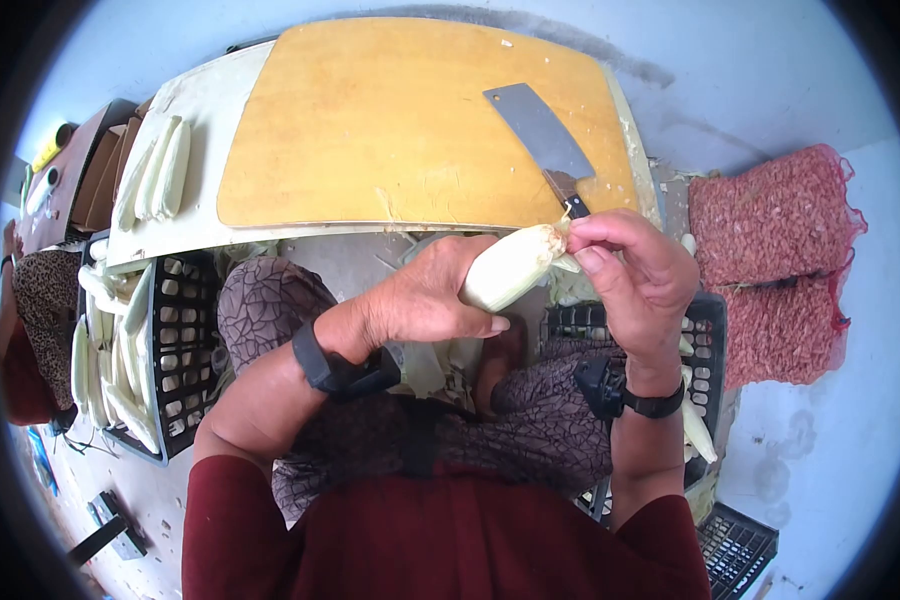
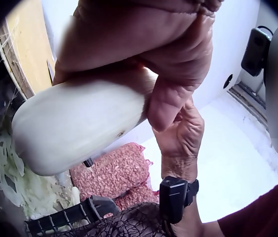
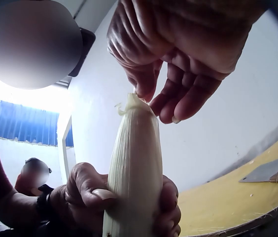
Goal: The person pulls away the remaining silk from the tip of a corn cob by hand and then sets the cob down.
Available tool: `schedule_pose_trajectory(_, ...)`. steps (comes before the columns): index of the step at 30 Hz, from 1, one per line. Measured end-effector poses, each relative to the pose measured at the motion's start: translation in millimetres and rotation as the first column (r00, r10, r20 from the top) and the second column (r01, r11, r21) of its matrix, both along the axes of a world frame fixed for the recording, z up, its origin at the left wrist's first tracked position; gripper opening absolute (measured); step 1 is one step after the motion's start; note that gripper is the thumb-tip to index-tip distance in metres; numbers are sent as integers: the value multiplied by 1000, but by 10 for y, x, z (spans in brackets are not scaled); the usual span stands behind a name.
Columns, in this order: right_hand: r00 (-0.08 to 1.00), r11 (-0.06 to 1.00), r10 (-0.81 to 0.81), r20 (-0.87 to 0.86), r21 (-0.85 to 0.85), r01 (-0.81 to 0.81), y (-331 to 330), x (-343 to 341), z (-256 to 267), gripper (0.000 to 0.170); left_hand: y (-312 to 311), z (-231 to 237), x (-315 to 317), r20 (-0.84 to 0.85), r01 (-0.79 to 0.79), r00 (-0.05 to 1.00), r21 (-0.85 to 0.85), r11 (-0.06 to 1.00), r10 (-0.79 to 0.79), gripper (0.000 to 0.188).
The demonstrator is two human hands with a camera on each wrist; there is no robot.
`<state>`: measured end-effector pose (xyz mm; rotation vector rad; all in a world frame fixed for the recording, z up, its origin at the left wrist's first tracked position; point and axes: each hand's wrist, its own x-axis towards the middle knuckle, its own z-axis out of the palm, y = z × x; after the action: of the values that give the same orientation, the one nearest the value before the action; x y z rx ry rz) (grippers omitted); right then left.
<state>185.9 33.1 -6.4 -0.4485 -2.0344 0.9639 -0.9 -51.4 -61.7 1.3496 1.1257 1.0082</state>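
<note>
My left hand grips a pale ear of corn in its husk, held over my lap. Fingers and thumb wrap around the ear's sides in the right wrist view. At its cut, narrower end, my right hand pinches a bit of husk between thumb and forefinger. The right wrist view shows that pinch at the top of the upright ear, with a thin curled strip beside it. Seen from the left wrist, the ear's rounded end points away from the hand.
A cleaver lies on the yellow board, its handle toward me. Husked ears lie left of the board. Black crates of ears stand at left and right. Pink mesh sacks are stacked far right. Another person sits at left.
</note>
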Motion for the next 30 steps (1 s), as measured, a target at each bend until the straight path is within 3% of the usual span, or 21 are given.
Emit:
schedule_pose_trajectory(5,1000,999,20,-8,26,-20,-5,-12,8,18,11,71,-34,-12,119,993,-108,987,-121,62)
schedule_pose_trajectory(14,1000,994,7,19,109,-9,12,-12,-5,16,-7,106,-39,9,141,990,-107,984,-141,43)
schedule_pose_trajectory(18,999,991,-7,35,133,2,19,1,-2,14,-17,95,-26,43,143,989,-94,985,-140,48)
schedule_pose_trajectory(30,990,941,-81,111,335,40,12,-11,23,10,-11,144,-22,46,156,987,-133,979,-151,41)
